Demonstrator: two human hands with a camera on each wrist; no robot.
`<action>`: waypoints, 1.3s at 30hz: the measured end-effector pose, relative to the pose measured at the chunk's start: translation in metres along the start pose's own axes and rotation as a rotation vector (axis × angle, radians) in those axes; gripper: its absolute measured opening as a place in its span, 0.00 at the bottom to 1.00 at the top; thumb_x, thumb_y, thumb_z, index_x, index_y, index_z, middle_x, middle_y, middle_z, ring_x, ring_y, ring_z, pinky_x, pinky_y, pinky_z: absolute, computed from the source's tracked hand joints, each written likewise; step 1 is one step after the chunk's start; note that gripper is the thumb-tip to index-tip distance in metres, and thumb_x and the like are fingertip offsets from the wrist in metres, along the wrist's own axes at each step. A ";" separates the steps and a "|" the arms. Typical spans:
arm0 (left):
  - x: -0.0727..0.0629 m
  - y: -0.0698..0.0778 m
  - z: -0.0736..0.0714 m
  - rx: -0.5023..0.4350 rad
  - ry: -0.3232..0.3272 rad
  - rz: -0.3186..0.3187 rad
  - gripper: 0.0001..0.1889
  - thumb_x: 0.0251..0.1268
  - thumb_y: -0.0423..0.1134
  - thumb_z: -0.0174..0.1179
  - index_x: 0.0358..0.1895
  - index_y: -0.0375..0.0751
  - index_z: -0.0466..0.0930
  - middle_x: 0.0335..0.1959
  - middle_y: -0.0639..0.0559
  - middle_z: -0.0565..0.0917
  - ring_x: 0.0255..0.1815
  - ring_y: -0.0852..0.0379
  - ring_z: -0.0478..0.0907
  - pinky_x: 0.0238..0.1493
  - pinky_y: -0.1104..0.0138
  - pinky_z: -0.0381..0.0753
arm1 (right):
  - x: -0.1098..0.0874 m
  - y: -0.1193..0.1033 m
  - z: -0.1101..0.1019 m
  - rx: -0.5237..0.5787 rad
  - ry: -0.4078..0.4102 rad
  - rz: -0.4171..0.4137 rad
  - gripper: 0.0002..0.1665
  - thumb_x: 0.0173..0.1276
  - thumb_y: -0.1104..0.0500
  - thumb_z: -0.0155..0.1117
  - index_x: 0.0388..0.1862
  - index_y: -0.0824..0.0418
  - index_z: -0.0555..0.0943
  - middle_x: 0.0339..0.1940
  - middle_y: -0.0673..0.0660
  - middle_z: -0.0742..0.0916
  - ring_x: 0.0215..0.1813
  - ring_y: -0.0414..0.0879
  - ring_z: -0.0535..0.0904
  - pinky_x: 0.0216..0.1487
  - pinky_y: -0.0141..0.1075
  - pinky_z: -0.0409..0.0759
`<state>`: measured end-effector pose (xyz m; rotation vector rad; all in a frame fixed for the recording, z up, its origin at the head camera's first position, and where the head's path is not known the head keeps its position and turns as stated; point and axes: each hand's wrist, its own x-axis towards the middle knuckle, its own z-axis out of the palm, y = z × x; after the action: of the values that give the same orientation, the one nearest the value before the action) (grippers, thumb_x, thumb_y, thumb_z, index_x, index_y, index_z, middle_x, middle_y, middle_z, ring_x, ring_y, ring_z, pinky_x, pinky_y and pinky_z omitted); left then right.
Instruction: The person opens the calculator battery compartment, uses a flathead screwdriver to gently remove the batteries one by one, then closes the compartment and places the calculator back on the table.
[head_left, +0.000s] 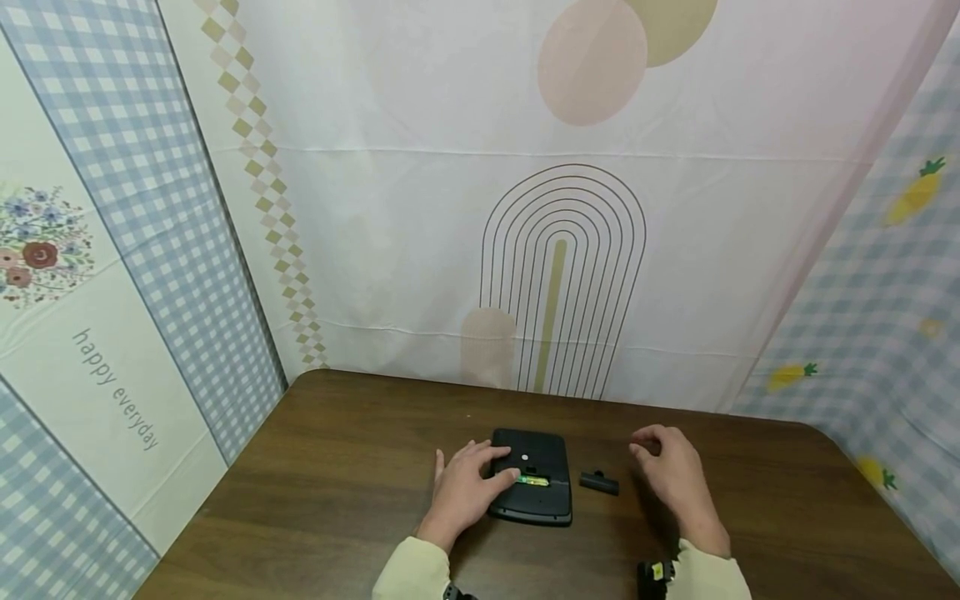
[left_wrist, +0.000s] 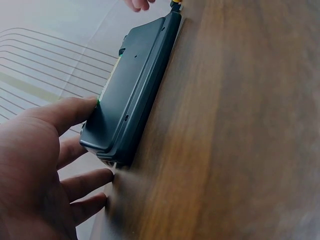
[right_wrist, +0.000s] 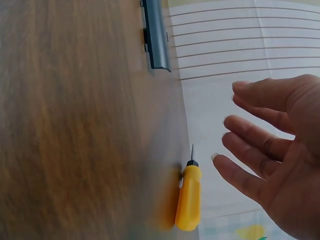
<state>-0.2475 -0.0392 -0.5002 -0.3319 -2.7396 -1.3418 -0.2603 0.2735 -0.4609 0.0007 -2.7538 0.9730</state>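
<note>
A flat black device [head_left: 536, 504], shaped like a desk calculator, lies on the table with its back up. In its uncovered battery slot sits a green and yellow battery [head_left: 534, 481]. My left hand [head_left: 463, 492] rests at the device's left side, its thumb on the battery's left end and a finger on the back panel. In the left wrist view, other fingers [left_wrist: 89, 184] reach down to the table. A small black battery cover [head_left: 599, 482] lies right of the device. Over the table beyond the cover hovers my right hand [head_left: 671, 471], loosely bent and holding nothing.
A screwdriver with a yellow handle [right_wrist: 188, 200] lies near my right hand in the right wrist view; the head view does not show it. The brown wooden table [head_left: 360, 450] ends at a patterned cloth backdrop [head_left: 397, 250].
</note>
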 end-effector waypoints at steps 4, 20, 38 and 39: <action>0.000 0.000 0.000 0.003 0.003 -0.001 0.24 0.70 0.57 0.69 0.63 0.51 0.88 0.71 0.41 0.80 0.78 0.36 0.67 0.76 0.26 0.33 | 0.000 0.003 -0.004 0.004 0.023 0.049 0.16 0.77 0.65 0.65 0.58 0.75 0.82 0.60 0.76 0.79 0.61 0.70 0.76 0.60 0.65 0.75; 0.001 -0.001 0.001 -0.006 0.005 -0.003 0.24 0.70 0.56 0.69 0.63 0.49 0.88 0.71 0.41 0.80 0.78 0.36 0.67 0.76 0.27 0.33 | 0.001 0.015 -0.015 0.024 0.064 0.206 0.29 0.78 0.63 0.61 0.69 0.81 0.70 0.64 0.83 0.76 0.64 0.78 0.72 0.61 0.68 0.73; 0.001 -0.003 0.002 -0.001 0.007 -0.011 0.24 0.70 0.56 0.69 0.64 0.50 0.88 0.71 0.41 0.79 0.79 0.37 0.67 0.77 0.28 0.33 | -0.003 0.024 -0.020 -0.061 -0.110 0.359 0.29 0.77 0.59 0.65 0.61 0.84 0.73 0.57 0.82 0.80 0.53 0.75 0.80 0.48 0.61 0.81; 0.001 -0.003 0.002 -0.001 0.006 -0.009 0.24 0.70 0.56 0.69 0.64 0.50 0.88 0.71 0.41 0.79 0.79 0.37 0.67 0.77 0.27 0.33 | -0.003 0.024 -0.021 -0.063 -0.112 0.365 0.28 0.76 0.59 0.65 0.60 0.84 0.74 0.56 0.81 0.81 0.51 0.73 0.81 0.46 0.60 0.81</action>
<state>-0.2490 -0.0391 -0.5036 -0.3154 -2.7387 -1.3437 -0.2550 0.3048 -0.4609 -0.4881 -2.9488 0.9934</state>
